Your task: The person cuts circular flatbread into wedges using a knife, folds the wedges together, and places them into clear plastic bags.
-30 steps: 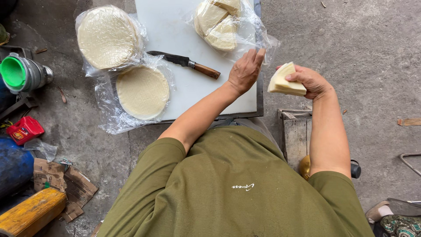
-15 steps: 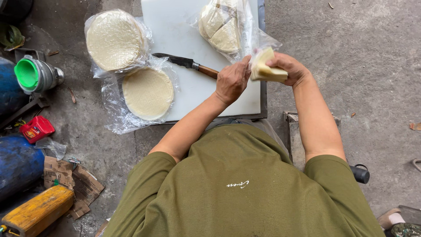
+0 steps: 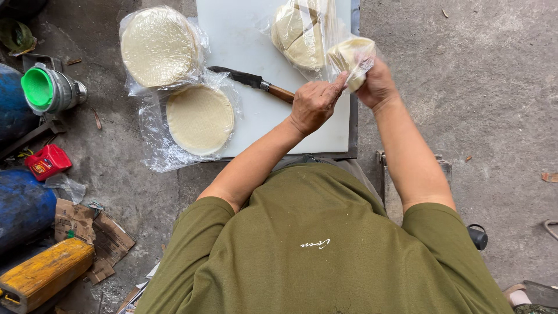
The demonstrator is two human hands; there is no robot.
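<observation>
Right hand [image 3: 378,84] gripping a folded wafer wedge [image 3: 349,55] at one o'clock over the white cutting board [image 3: 244,40], left hand [image 3: 314,104] pinching the clear plastic bag [image 3: 302,35], knife [image 3: 251,83] at eleven o'clock of the left hand, round wafer stacks [image 3: 160,46] further left

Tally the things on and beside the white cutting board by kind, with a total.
Round stacks of pale flat wrappers in clear plastic: 2
Clear bags of cut wrapper wedges: 2
Wooden-handled knife: 1
Total: 5
</observation>
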